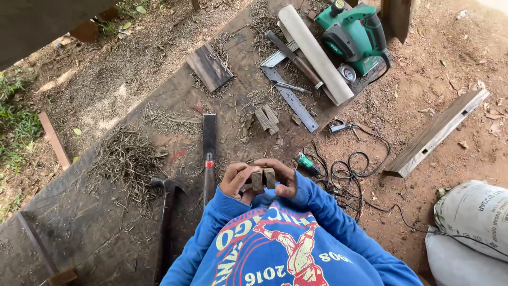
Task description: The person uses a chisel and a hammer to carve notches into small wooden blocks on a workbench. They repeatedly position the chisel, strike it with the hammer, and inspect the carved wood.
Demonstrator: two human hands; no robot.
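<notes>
My left hand (pixel 237 179) and my right hand (pixel 281 176) together hold two small wooden blocks (pixel 263 179) side by side, close to my chest. I wear a blue sweatshirt with printed letters and a red figure. Just ahead of my hands a chisel with a red band (pixel 209 168) lies on a dark wooden board (pixel 106 212), pointing away from me. A claw hammer (pixel 166 212) lies left of it. Further out sit several more small wood pieces (pixel 266 117).
On the board: a steel ruler (pixel 293 100), a square, a white tube (pixel 316 53), a green power planer (pixel 354 34), a dark wood offcut (pixel 210 66), heaps of shavings (pixel 127 156). On the dirt: tangled black cable (pixel 349 169), a mortised plank (pixel 436 132), white sacks (pixel 471 233).
</notes>
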